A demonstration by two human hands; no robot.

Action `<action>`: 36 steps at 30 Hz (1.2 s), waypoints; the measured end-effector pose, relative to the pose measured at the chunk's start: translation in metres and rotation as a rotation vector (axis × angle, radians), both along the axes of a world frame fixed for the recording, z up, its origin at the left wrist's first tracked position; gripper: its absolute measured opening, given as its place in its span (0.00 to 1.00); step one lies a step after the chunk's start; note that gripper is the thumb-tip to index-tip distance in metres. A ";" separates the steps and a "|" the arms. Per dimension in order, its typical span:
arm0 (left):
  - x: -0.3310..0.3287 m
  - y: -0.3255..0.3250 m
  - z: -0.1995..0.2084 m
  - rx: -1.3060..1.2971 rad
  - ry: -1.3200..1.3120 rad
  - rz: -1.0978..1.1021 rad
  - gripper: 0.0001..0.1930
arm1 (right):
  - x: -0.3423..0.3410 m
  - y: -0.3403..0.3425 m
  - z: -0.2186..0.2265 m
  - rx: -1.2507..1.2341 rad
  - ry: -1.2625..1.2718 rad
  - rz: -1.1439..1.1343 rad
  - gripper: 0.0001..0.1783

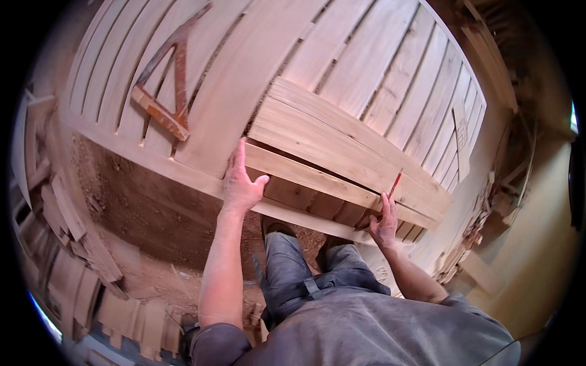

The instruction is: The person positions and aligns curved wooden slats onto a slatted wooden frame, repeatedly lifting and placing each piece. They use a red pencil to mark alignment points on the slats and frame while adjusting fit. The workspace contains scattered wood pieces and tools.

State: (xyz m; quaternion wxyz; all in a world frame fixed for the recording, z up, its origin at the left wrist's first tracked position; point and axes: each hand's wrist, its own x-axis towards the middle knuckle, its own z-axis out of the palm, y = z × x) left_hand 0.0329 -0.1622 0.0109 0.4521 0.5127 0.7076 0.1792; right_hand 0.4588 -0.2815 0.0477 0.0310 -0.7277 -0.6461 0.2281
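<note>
My left hand (243, 186) lies with fingers stretched and thumb apart against the left end of a narrow wooden strip (305, 172). Between the fingers of my right hand (383, 226) is a red pencil (396, 182), pointing up and away; this hand is by the strip's right part. Just beyond the strip, a dark gap between them, lies a wide board (329, 125). Both rest on a large slatted wooden panel (229, 100). A brown triangular wooden square (163, 119) lies on the slats at the far left.
A short, thin wood piece (461, 140) lies on the panel's right side. Stacked boards and offcuts (79, 238) crowd the floor at left, with more scrap wood (467, 244) at right. Sawdust (152, 213) covers the ground below the panel's near edge.
</note>
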 end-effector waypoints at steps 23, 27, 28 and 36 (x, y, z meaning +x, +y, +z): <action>0.035 0.043 0.008 0.270 0.925 -0.770 0.19 | 0.134 -0.024 -0.031 0.277 -0.058 0.212 0.24; 0.026 0.041 0.023 0.204 0.932 -0.838 0.18 | 0.140 -0.022 -0.023 0.264 0.049 0.239 0.21; 0.025 0.041 0.027 0.215 0.935 -0.838 0.18 | 0.142 -0.023 -0.018 0.267 0.065 0.245 0.22; 0.050 0.106 0.106 0.292 0.893 -0.781 0.19 | 0.142 0.022 0.055 0.359 0.050 0.243 0.25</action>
